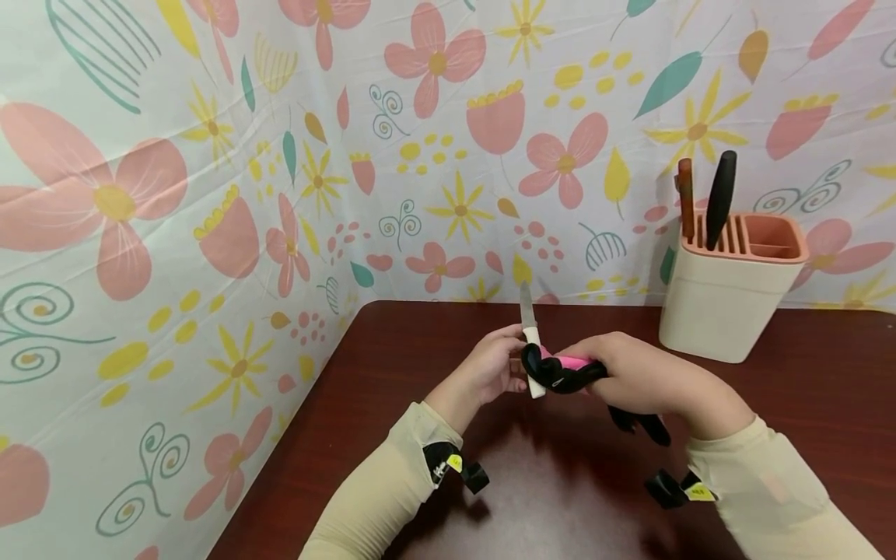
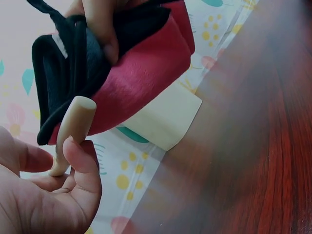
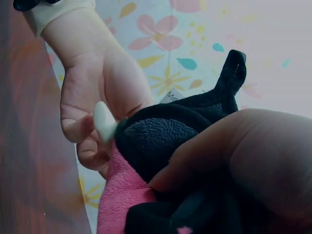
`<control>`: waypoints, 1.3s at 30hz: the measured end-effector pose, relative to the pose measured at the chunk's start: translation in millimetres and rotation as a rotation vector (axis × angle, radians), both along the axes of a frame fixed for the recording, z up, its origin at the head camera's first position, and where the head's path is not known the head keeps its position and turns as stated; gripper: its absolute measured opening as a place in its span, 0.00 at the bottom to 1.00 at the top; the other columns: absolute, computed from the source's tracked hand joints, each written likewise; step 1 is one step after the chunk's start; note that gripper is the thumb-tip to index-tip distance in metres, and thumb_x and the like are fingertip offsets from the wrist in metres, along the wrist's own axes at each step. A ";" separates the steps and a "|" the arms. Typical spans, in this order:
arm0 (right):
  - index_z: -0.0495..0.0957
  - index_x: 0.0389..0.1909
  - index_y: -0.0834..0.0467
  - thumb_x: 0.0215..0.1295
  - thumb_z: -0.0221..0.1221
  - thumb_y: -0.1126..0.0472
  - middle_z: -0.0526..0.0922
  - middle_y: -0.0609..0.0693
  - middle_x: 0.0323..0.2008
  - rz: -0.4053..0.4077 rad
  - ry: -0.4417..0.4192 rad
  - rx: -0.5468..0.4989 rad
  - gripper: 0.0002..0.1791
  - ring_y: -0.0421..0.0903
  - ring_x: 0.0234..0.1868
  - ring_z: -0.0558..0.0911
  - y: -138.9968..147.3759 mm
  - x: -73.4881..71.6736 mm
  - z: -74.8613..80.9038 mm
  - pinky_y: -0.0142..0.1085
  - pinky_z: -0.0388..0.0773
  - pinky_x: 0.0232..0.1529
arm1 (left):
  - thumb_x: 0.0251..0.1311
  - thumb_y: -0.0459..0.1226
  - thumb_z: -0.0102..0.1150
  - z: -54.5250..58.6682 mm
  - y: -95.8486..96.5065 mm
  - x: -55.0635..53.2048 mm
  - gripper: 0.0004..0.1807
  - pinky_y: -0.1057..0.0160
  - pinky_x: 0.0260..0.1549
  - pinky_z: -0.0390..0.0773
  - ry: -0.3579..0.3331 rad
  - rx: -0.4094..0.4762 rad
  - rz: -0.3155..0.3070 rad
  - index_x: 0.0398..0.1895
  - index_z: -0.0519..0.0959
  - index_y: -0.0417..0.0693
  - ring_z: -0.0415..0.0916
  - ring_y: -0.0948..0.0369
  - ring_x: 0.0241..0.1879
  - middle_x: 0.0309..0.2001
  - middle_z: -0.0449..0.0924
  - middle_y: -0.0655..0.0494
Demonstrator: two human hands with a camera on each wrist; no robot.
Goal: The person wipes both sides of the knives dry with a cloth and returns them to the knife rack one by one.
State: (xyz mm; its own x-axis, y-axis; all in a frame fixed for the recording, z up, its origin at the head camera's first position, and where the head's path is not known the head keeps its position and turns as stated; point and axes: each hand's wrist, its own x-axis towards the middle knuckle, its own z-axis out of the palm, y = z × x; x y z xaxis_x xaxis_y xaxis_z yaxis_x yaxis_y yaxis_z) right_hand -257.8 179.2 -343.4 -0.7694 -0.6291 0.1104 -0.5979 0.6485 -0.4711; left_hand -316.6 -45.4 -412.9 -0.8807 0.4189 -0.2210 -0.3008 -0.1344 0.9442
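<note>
My left hand (image 1: 493,365) holds a knife (image 1: 533,342) by its white handle (image 2: 78,119), pinching it between thumb and fingers. In the head view the blade (image 1: 527,306) points away toward the wall. My right hand (image 1: 637,377) grips a folded pink and black cloth (image 1: 570,377) with black edging and a small white tag. That cloth's edge lies against the knife handle, overlapping part of it in both wrist views. In the right wrist view the right thumb (image 3: 195,151) presses on the black side of the cloth, and the handle's butt sticks out beside the left fingers.
A cream knife holder (image 1: 728,303) with an orange top stands at the back right of the dark red-brown table (image 1: 413,342). A brown handle (image 1: 686,198) and a black handle (image 1: 721,194) stick up from its slots. A flower-patterned curtain (image 1: 434,218) hangs behind and at left.
</note>
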 end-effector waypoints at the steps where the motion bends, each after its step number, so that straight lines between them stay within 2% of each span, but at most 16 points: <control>1: 0.87 0.45 0.43 0.55 0.60 0.74 0.84 0.35 0.34 0.010 -0.005 0.001 0.25 0.35 0.34 0.77 -0.1 0.4 0.1 0.30 0.71 0.37 | 0.72 0.33 0.44 -0.5 -0.2 -0.3 0.26 0.66 0.17 0.74 0.002 0.001 0.000 0.71 0.70 0.53 0.76 0.63 0.23 0.38 0.83 0.55; 4: 0.86 0.40 0.41 0.56 0.62 0.72 0.81 0.35 0.30 0.038 -0.015 0.003 0.21 0.34 0.31 0.76 -0.9 1.3 0.1 0.29 0.72 0.35 | 0.69 0.32 0.45 -2.6 -0.2 -1.2 0.24 0.67 0.17 0.74 0.007 0.003 -0.002 0.67 0.73 0.52 0.75 0.64 0.23 0.42 0.84 0.55; 7: 0.85 0.37 0.40 0.58 0.63 0.71 0.80 0.35 0.27 0.057 -0.023 -0.004 0.20 0.33 0.30 0.76 -1.8 1.7 -0.3 0.29 0.72 0.34 | 0.69 0.32 0.44 -4.0 -0.2 -2.0 0.22 0.67 0.16 0.73 0.020 0.001 -0.011 0.64 0.75 0.51 0.75 0.64 0.22 0.40 0.82 0.56; 14: 0.86 0.38 0.40 0.58 0.62 0.71 0.79 0.35 0.25 0.067 -0.050 -0.024 0.20 0.32 0.28 0.76 -0.9 2.4 2.4 0.29 0.72 0.32 | 0.69 0.33 0.46 -5.6 -1.7 -2.0 0.26 0.67 0.17 0.73 0.006 0.005 -0.008 0.70 0.71 0.52 0.76 0.65 0.22 0.48 0.83 0.49; 16: 0.86 0.40 0.41 0.58 0.62 0.71 0.78 0.35 0.24 0.055 -0.051 -0.040 0.20 0.33 0.28 0.76 1.3 2.6 3.9 0.30 0.72 0.32 | 0.69 0.33 0.46 -5.5 -1.6 -1.5 0.29 0.67 0.17 0.73 -0.005 -0.001 0.004 0.74 0.68 0.52 0.77 0.64 0.22 0.47 0.84 0.50; 20: 0.86 0.47 0.42 0.57 0.62 0.72 0.81 0.35 0.26 0.032 0.009 -0.116 0.24 0.33 0.28 0.76 6.0 2.4 5.7 0.30 0.73 0.32 | 0.72 0.35 0.46 -4.9 -0.3 -0.7 0.31 0.66 0.19 0.74 -0.014 -0.013 0.022 0.78 0.63 0.54 0.75 0.64 0.22 0.36 0.81 0.57; 22: 0.86 0.50 0.41 0.57 0.62 0.73 0.82 0.34 0.27 0.028 0.076 -0.166 0.26 0.32 0.29 0.77 6.7 1.0 4.7 0.30 0.73 0.33 | 0.74 0.38 0.47 -4.2 0.9 -0.5 0.25 0.65 0.19 0.74 -0.005 -0.018 0.016 0.73 0.69 0.55 0.75 0.64 0.23 0.32 0.78 0.59; 24: 0.85 0.52 0.41 0.57 0.62 0.74 0.82 0.35 0.27 0.017 0.139 -0.216 0.28 0.33 0.29 0.77 5.8 -1.4 2.3 0.30 0.73 0.33 | 0.74 0.40 0.47 -3.3 1.8 0.3 0.16 0.65 0.19 0.74 0.005 -0.017 0.008 0.60 0.76 0.55 0.75 0.63 0.24 0.31 0.76 0.59; 26: 0.84 0.53 0.41 0.57 0.63 0.74 0.82 0.36 0.28 -0.005 0.202 -0.253 0.28 0.33 0.30 0.77 3.3 -4.2 -1.5 0.30 0.73 0.35 | 0.71 0.39 0.49 -2.1 3.0 1.6 0.08 0.64 0.19 0.74 0.015 -0.015 0.002 0.46 0.78 0.54 0.77 0.62 0.26 0.32 0.77 0.59; 28: 0.84 0.54 0.41 0.58 0.65 0.73 0.84 0.38 0.32 -0.041 0.253 -0.270 0.28 0.35 0.33 0.78 -0.5 -7.3 -6.4 0.31 0.74 0.37 | 0.68 0.36 0.49 -0.5 4.0 3.7 0.05 0.64 0.18 0.74 0.014 -0.015 -0.003 0.39 0.76 0.55 0.77 0.61 0.27 0.33 0.77 0.59; 30: 0.83 0.56 0.43 0.57 0.66 0.72 0.87 0.41 0.40 -0.088 0.297 -0.275 0.29 0.36 0.38 0.79 -4.8 -9.9 -11.7 0.33 0.75 0.40 | 0.64 0.33 0.49 0.4 5.3 5.6 0.09 0.64 0.18 0.73 0.008 -0.014 -0.005 0.40 0.77 0.55 0.77 0.60 0.28 0.34 0.79 0.59; 33: 0.83 0.59 0.46 0.59 0.67 0.70 0.88 0.46 0.51 -0.155 0.333 -0.277 0.28 0.40 0.43 0.81 -11.3 -13.6 -19.3 0.38 0.78 0.44 | 0.65 0.31 0.47 2.0 7.4 8.7 0.14 0.64 0.19 0.73 0.016 -0.021 -0.029 0.49 0.78 0.53 0.78 0.60 0.29 0.37 0.80 0.58; 37: 0.82 0.60 0.49 0.60 0.67 0.69 0.88 0.50 0.52 -0.193 0.346 -0.267 0.26 0.45 0.45 0.82 -17.6 -16.5 -27.1 0.45 0.79 0.46 | 0.68 0.31 0.45 1.9 9.4 11.3 0.17 0.64 0.20 0.74 0.032 -0.027 -0.048 0.57 0.76 0.50 0.78 0.60 0.29 0.38 0.79 0.57; 39: 0.82 0.58 0.49 0.59 0.66 0.70 0.88 0.50 0.50 -0.194 0.346 -0.259 0.26 0.45 0.44 0.82 -19.5 -16.9 -29.1 0.46 0.79 0.47 | 0.68 0.31 0.45 1.1 10.2 11.5 0.17 0.64 0.20 0.75 0.040 -0.025 -0.045 0.57 0.75 0.48 0.78 0.59 0.29 0.38 0.80 0.56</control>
